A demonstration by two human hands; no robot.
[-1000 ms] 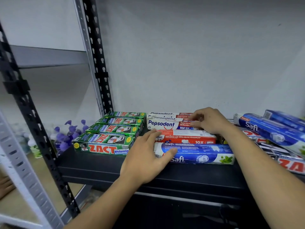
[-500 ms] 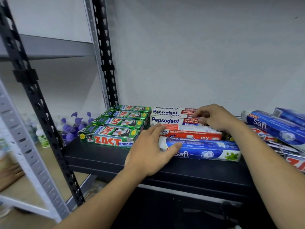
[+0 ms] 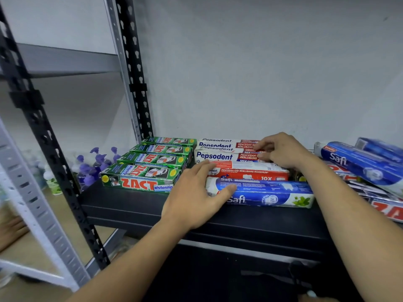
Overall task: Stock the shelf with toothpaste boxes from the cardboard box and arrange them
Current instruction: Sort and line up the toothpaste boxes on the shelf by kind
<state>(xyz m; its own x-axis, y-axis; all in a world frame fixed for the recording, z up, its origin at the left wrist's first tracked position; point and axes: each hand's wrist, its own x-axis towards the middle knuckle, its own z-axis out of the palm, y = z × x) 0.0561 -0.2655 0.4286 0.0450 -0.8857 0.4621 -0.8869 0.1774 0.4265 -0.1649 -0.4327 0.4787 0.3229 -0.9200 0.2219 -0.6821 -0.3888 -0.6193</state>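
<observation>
Here, white Pepsodent boxes (image 3: 218, 156): stacked at the back of the shelf's middle, close to the wall, labels facing me.
Red Pepsodent box (image 3: 250, 171): flat at their 6 o'clock, touching them.
Safi box (image 3: 268, 192): blue, lengthwise at 6 o'clock of the red one, frontmost of this group.
Zact boxes (image 3: 152, 165): four green ones at 9 o'clock, in a row running front to back, just beside the Pepsodent stack.
Loose pile (image 3: 362, 168): at 3 o'clock, blue Safi boxes tilted over red Zact ones, filling that side of the shelf; my right forearm crosses in front of it.
Shelf (image 3: 135, 205): black, with a bare strip along the front edge at 6 o'clock, widest before the Zact boxes.
Upright post (image 3: 139, 88): black, perforated, at 10 o'clock, closing the left back corner.
Wall (image 3: 239, 62): grey at 12 o'clock, with open room above every box.
Purple-capped bottles (image 3: 96, 164): blurred, at 9 o'clock beyond the post, lower down.
Left hand (image 3: 194, 199): fingers nearly straight and spread, thumb on the Safi box's left end, forefinger on the red box's left end; it grips nothing.
Right hand (image 3: 281, 150): fingers curled over the right end of the white Pepsodent boxes, tips on them; thumb hidden.
</observation>
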